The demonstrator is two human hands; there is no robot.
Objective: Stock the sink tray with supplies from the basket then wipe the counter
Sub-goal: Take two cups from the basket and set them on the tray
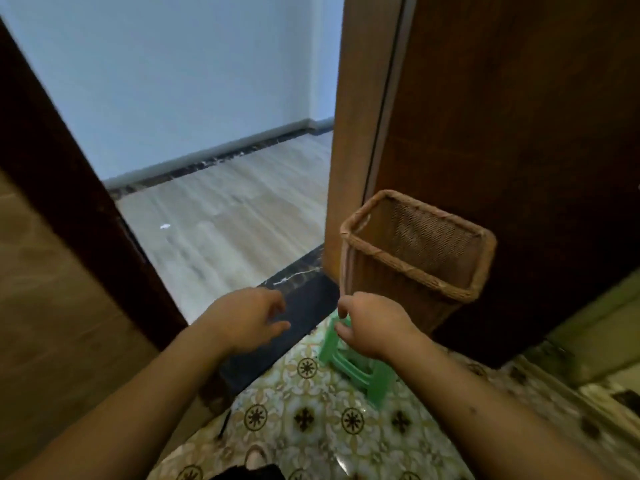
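Observation:
A tall rectangular wicker basket (415, 258) stands on a green plastic stool (353, 365) in front of a dark wooden door. What shows of the basket's inside looks empty; its bottom is hidden. My right hand (374, 327) is at the basket's lower left corner, above the stool, fingers curled and apart with nothing in them. Whether it touches the wicker is unclear in the blur. My left hand (249, 317) hovers to the left over the dark threshold, fingers spread and empty. No sink, tray or counter is in view.
An open doorway leads to a pale wood-look floor (225, 216) with a small white scrap (165, 226) on it. A dark stone threshold (298, 317) crosses the doorway. Patterned tiles (311, 420) cover the floor below me. The wooden door (519, 116) fills the right; a brown door frame stands at left.

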